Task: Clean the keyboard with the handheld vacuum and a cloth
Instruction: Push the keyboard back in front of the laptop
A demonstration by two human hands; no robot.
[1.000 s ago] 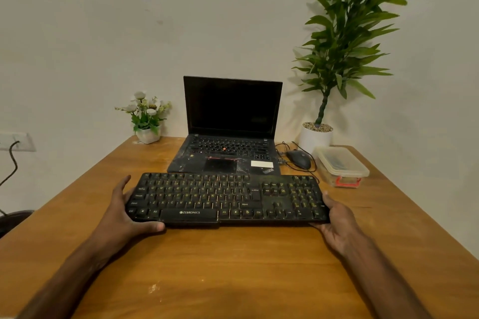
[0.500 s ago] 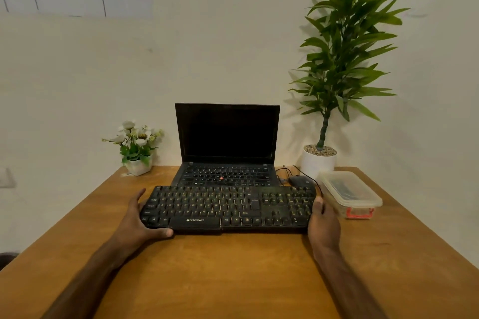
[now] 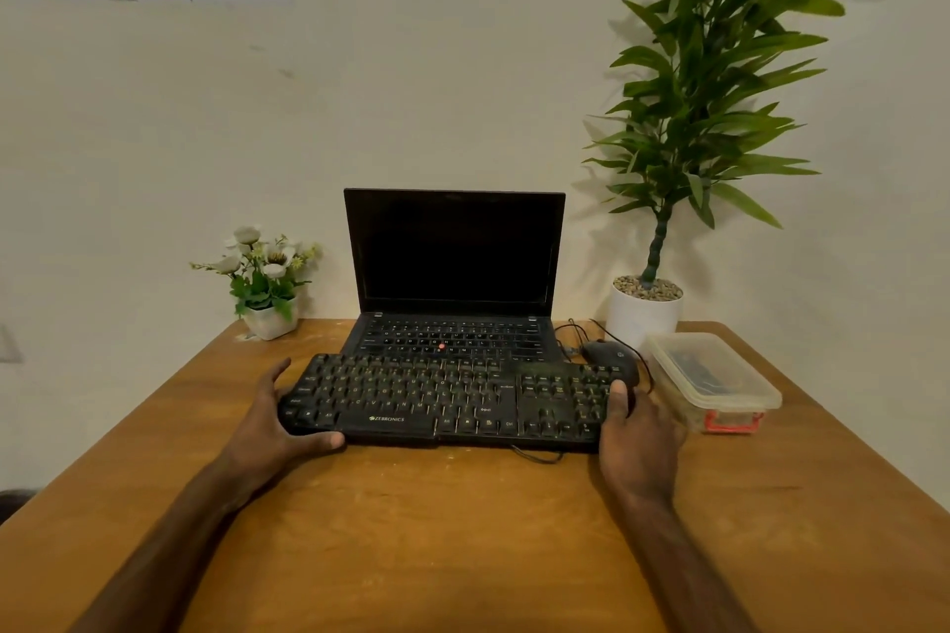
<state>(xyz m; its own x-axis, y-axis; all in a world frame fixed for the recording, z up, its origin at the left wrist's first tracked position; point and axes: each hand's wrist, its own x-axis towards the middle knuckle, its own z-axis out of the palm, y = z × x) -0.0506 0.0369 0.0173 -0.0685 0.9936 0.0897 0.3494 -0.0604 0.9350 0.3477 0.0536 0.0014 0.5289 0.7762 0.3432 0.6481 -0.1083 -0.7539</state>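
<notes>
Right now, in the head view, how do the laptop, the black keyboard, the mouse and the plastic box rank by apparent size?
1. Laptop and keyboard: about alike. The keyboard is wider but nearer the camera, so I do not rank them.
2. Plastic box.
3. Mouse, clearly smallest.

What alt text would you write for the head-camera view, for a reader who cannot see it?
A person's left hand and right hand hold the ends of a black keyboard at a wooden table, in front of an open laptop with a dark screen.
</notes>
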